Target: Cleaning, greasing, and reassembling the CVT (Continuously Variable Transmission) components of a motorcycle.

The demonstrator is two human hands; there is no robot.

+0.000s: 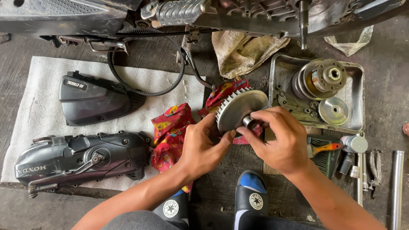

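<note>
Pulley (238,108) held mid-scene above floor, left of tray (276,81). Left hand (203,146) grip clamped on finned rim; right hand (280,138) fingers closed on centre bush (248,122). Advice: support rim steady, keep bush square, avoid red rag (171,132) fouling.

Centre: I hold the finned round metal pulley face (240,109) between my left hand (203,146) and right hand (280,141), above the red patterned rag (171,129)
Left: the white cloth mat (34,111) carries two black plastic engine covers (94,99), one before the other
Behind: the black rubber drive belt (168,85) lies below the scooter's underside
Right: the grey metal tray (356,100) holds the clutch assembly (320,78); steel sockets and rods (361,164) lie before it
</note>
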